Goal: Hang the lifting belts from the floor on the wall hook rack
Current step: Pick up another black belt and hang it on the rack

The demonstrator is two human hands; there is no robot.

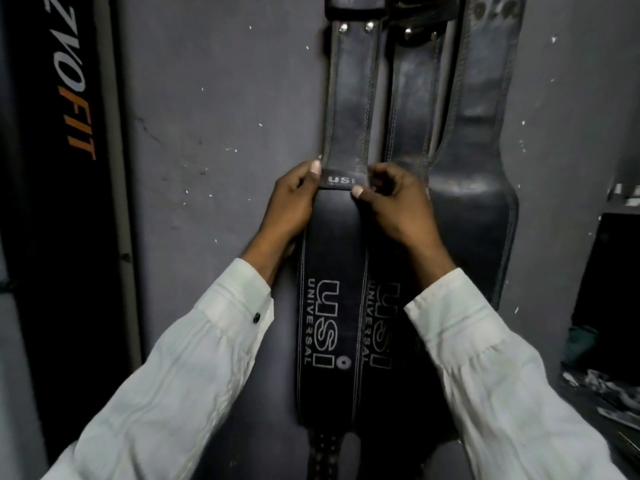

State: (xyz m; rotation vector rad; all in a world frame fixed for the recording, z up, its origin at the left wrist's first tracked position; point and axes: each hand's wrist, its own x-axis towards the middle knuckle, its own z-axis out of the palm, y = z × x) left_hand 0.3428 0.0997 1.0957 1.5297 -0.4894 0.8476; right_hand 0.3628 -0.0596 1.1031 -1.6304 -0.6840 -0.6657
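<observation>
Three dark leather lifting belts hang side by side, flat against a grey wall (214,98); their tops run out of the upper edge of the view.

Front belt (329,254): leftmost, narrow strap above, widening below into a broad back panel lettered "USI UNIVERSAL". A small USI label (341,180) crosses it where narrow meets wide.

Left hand (294,199): grip closed on the front belt's left edge at the label, thumb on the face, fingers curled round behind.

Right hand (394,202): grip pinching the right edge at the same height, thumb tip on the label's lower right corner, other fingers curled.

Second belt (381,327): just right of the first and partly behind it, same lettering.

Third belt (474,209): rightmost, plain, touching the second.

White sleeves (194,358) cover both forearms. A black panel (52,202) with orange lettering stands at far left
</observation>
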